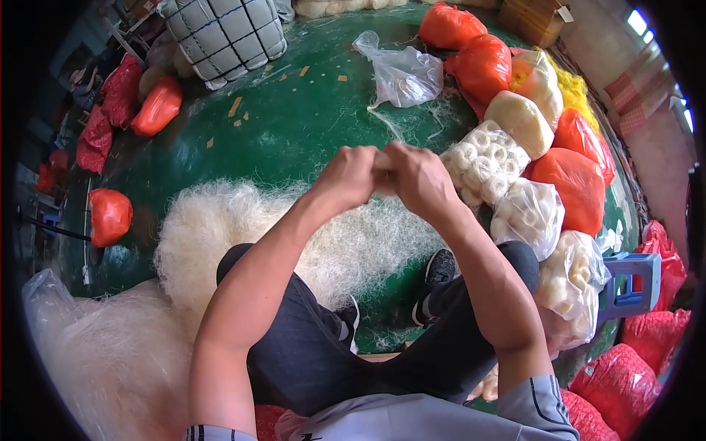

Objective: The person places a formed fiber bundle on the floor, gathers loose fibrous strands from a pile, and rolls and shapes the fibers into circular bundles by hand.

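Observation:
My left hand and my right hand meet in front of me above the floor, both closed with knuckles up. They grip a small bunch of pale fibre, whose thin strands show just beyond the fingers. Most of the bunch is hidden by my hands. Under my forearms, a large loose heap of cream-coloured fibre spreads across the floor between and beyond my feet.
More fibre in clear plastic lies at my left. On the right are bags of white coils, orange-red bags and a blue plastic stool. A crumpled clear bag lies ahead on the green floor, near a strapped white bale.

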### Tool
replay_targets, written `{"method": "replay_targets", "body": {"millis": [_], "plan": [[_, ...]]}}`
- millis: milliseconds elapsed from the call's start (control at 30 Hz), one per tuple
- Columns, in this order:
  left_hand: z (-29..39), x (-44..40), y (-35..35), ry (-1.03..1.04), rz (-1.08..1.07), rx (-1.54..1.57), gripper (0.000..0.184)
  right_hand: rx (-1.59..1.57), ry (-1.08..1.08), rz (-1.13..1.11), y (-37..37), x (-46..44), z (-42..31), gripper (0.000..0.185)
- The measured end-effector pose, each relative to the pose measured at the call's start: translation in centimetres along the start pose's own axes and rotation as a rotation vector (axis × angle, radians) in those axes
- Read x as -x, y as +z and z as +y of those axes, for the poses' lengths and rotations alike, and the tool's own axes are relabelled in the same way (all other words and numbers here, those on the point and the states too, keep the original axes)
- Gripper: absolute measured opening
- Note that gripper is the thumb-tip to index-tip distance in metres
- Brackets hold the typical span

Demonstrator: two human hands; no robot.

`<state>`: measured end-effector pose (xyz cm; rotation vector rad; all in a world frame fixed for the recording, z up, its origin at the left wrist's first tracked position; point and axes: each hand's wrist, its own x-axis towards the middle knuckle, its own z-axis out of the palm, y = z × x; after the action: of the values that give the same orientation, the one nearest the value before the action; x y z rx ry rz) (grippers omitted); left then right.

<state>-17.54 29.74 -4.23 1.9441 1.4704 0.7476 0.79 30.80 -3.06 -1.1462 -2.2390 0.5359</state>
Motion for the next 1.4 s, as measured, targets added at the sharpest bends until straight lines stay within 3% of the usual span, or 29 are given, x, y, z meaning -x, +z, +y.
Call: {"method": "replay_targets", "body": {"millis": [67, 100, 200, 233, 333, 367, 467, 500, 533, 600, 633, 700, 733, 767, 800, 833, 867, 900, 967, 1000, 1033, 1100, 1133, 1167, 1233, 1267, 1300, 1367, 1400], "plan": [[1.9, -0.5, -1.7, -0.344, -0.178, 0.492, 0.015, -0.172, 0.195, 0.115, 0.2, -0.1, -0.8, 0.024], [1.8, -0.5, -1.8, -0.318, -0.177, 0.566, 0.014, -0.302, 0.304, 0.064, 0.2, -0.3, -0.7, 0.025], [2.2, -0.2, -1.4, -0.256, -0.180, 0.119, 0.018, -0.185, 0.083, -0.036, 0.4, 0.2, 0.6, 0.023], [0.6, 0.1, -0.6, 0.184, 0.036, -0.305, 0.017, 0.011, -0.068, -0.078, 0.3, 0.2, 0.8, 0.021], [1.4, -0.5, -0.8, -0.287, -0.135, 0.296, 0.017, -0.060, 0.041, 0.108, 0.2, 0.0, 0.1, 0.020], [1.3, -0.5, -1.1, -0.312, -0.111, 0.497, 0.018, -0.213, 0.151, 0.167, -0.3, 0.0, -0.6, 0.017], [2.6, -0.2, -0.6, -0.257, -0.038, 0.226, 0.018, -0.535, 0.529, -0.042, -0.4, -0.5, -1.2, 0.016], [0.4, -0.1, 0.4, 0.042, 0.046, -0.245, 0.017, -0.248, 0.166, 0.019, 1.1, 0.3, 0.9, 0.017], [-0.1, -0.1, 0.5, 0.079, 0.030, -0.232, 0.018, -0.095, -0.058, -0.065, 0.5, 0.4, 0.7, 0.018], [-1.0, 0.0, 0.6, 0.140, 0.004, -0.206, 0.018, 0.042, -0.081, -0.074, 0.5, 0.3, 0.8, 0.016], [1.8, -0.2, -1.0, -0.261, -0.159, 0.087, 0.020, -0.062, 0.035, -0.001, 0.3, 0.2, 0.1, 0.016], [2.2, -0.2, -1.1, -0.257, -0.117, 0.515, 0.023, -0.269, 0.272, 0.158, -0.2, -0.2, -1.3, 0.016], [2.3, -0.2, -0.8, -0.252, -0.096, 0.732, 0.025, -0.325, 0.350, 0.079, -0.3, -0.2, -1.3, 0.017], [2.2, -0.3, -0.2, -0.285, -0.048, 0.612, 0.021, -0.380, 0.425, -0.001, -0.4, -0.4, -1.2, 0.017], [1.2, -0.1, 0.2, -0.140, -0.020, 0.297, 0.021, -0.435, 0.498, -0.082, -0.5, -0.5, -1.1, 0.018], [0.1, 0.1, 0.4, 0.006, 0.008, -0.018, 0.020, -0.174, 0.065, 0.050, 0.3, 0.0, -0.2, 0.017], [-1.0, 0.2, 0.7, 0.153, 0.036, -0.333, 0.020, -0.102, -0.003, 0.030, 0.5, 0.3, 1.0, 0.016], [-1.0, 0.2, 0.4, 0.202, 0.042, -0.305, 0.019, -0.031, -0.072, 0.007, 0.0, 0.1, 1.0, 0.015], [1.7, 0.0, -1.2, -0.110, -0.048, 0.114, 0.019, -0.009, -0.186, 0.120, 0.1, -0.1, 1.0, 0.013], [2.6, -0.3, -1.8, -0.262, -0.093, 0.323, 0.019, -0.150, 0.021, 0.103, 0.0, -0.2, 0.1, 0.013], [1.8, -0.5, -1.5, -0.237, -0.105, 0.531, 0.025, -0.288, 0.228, 0.085, -0.5, -0.3, -1.5, 0.014], [1.2, -0.3, -0.2, -0.237, -0.055, 0.420, 0.020, -0.592, 0.524, 0.006, 0.1, -0.4, -1.5, 0.015], [1.0, -0.2, 0.3, -0.234, -0.030, 0.362, 0.018, -0.433, 0.328, -0.013, 0.7, -0.1, -0.4, 0.017], [0.0, 0.0, 0.6, 0.019, 0.069, -0.120, 0.017, -0.272, 0.134, -0.030, 1.0, 0.2, 0.8, 0.019], [-0.4, 0.1, 0.3, 0.150, 0.078, -0.174, 0.019, 0.001, -0.170, -0.041, 0.4, 0.3, 1.1, 0.021], [-0.6, 0.2, 0.3, 0.210, 0.084, -0.201, 0.020, -0.063, -0.119, 0.028, 0.4, 0.2, 1.1, 0.020], [1.1, -0.1, -0.4, -0.109, -0.033, -0.012, 0.021, -0.129, -0.068, 0.097, 0.5, 0.0, 0.9, 0.019], [2.1, -0.1, -1.0, -0.246, -0.088, 0.392, 0.024, -0.225, 0.173, 0.183, -0.2, 0.0, -1.0, 0.016], [2.4, -0.1, -1.1, -0.310, -0.117, 0.595, 0.026, -0.288, 0.285, 0.081, -0.7, -0.3, -1.6, 0.016]]}}
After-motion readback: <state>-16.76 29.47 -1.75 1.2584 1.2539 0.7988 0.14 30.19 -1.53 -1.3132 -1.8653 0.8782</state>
